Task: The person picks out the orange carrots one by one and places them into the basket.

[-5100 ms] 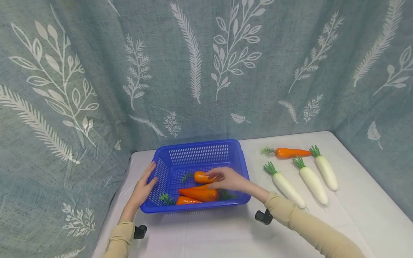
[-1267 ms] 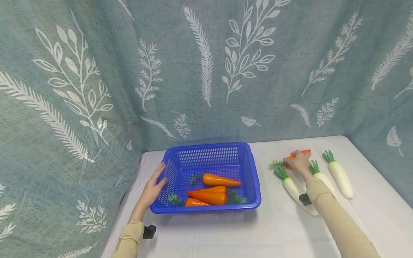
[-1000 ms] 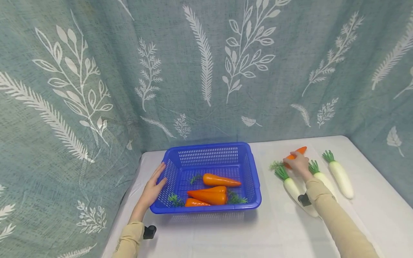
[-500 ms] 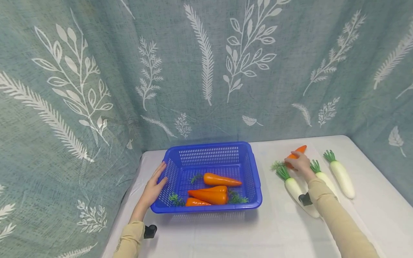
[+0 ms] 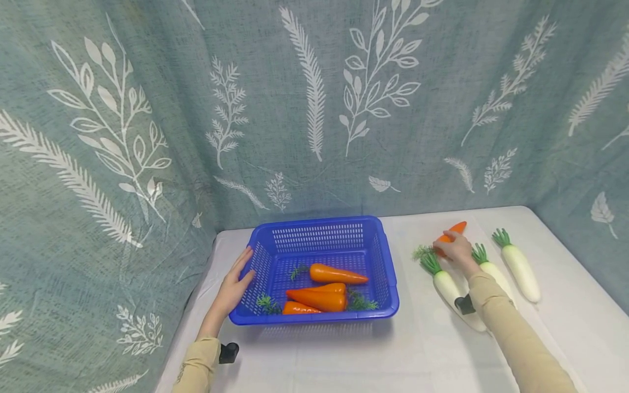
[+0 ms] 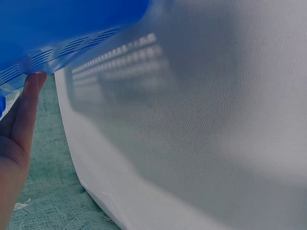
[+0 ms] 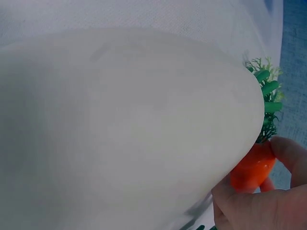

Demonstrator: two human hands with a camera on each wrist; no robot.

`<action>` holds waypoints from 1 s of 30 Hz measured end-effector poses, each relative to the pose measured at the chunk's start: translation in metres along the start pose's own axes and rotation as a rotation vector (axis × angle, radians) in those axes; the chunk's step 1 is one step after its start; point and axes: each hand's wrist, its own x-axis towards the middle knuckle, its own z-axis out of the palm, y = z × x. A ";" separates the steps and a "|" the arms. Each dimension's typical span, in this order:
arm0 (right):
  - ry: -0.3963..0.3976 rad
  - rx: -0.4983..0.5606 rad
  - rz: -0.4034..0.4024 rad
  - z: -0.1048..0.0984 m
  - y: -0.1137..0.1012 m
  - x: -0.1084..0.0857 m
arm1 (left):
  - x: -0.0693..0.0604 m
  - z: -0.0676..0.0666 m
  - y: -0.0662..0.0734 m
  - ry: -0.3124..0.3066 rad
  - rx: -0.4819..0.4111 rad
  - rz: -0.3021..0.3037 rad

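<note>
My right hand (image 5: 456, 248) holds an orange carrot (image 5: 458, 227) by its thick end, over the table at the right. The carrot's tip points to the back right, and its feathery green top lies at the left. In the right wrist view, thumb and fingers are around the carrot (image 7: 252, 167), partly hidden by a large white radish (image 7: 129, 124). My left hand (image 5: 231, 289) rests against the left side of a blue plastic basket (image 5: 314, 320), its fingers straight. Several carrots (image 5: 339, 274) lie inside the basket, green tops to either side.
Two white radishes (image 5: 448, 289) (image 5: 495, 274) lie partly under my right forearm, green tops to the back. Another white radish (image 5: 521, 273) lies farther right. A white cloth covers the table (image 5: 354, 360); a patterned curtain (image 5: 295, 109) hangs behind and at the sides.
My right hand has let go of a carrot in the basket and moved right to the carrot on the table. That carrot's tip has swung toward the back. My left hand stays at the basket.
</note>
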 end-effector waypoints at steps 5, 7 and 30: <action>0.003 0.006 -0.012 0.000 0.001 -0.001 | 0.001 -0.001 -0.001 -0.005 0.001 -0.009; 0.008 0.010 -0.009 0.000 0.001 -0.002 | 0.000 -0.001 0.000 -0.008 -0.001 -0.013; 0.016 0.276 0.109 -0.003 -0.001 -0.007 | -0.002 -0.003 0.002 -0.005 -0.008 -0.001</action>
